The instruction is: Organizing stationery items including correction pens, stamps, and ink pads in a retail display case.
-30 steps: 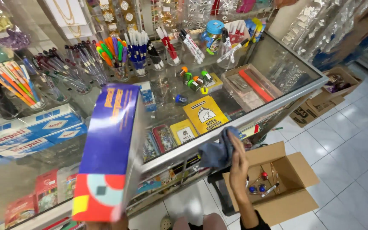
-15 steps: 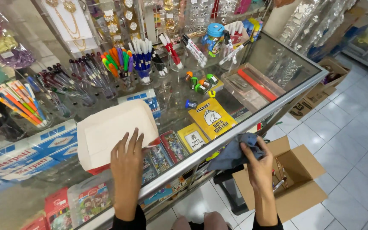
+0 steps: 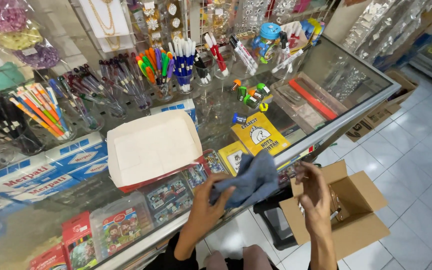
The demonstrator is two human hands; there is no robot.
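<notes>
Left hand: I see my left hand [image 3: 207,204] closed on the blue cloth [image 3: 248,178].
Right hand: my right hand [image 3: 315,196] hangs loosely open, holding nothing, above the cardboard box [image 3: 361,231].
Cloth: at the glass counter [image 3: 326,131] edge, just beside the white box [image 3: 152,148].

We are standing in a small stationery shop: a glass display counter [image 3: 326,131] fills the middle of the frame, with packaged goods shelved under its top. Across the upper half we see cups of pens and markers [image 3: 168,62], and at upper right, hanging plastic-wrapped goods [image 3: 376,30].
</notes>
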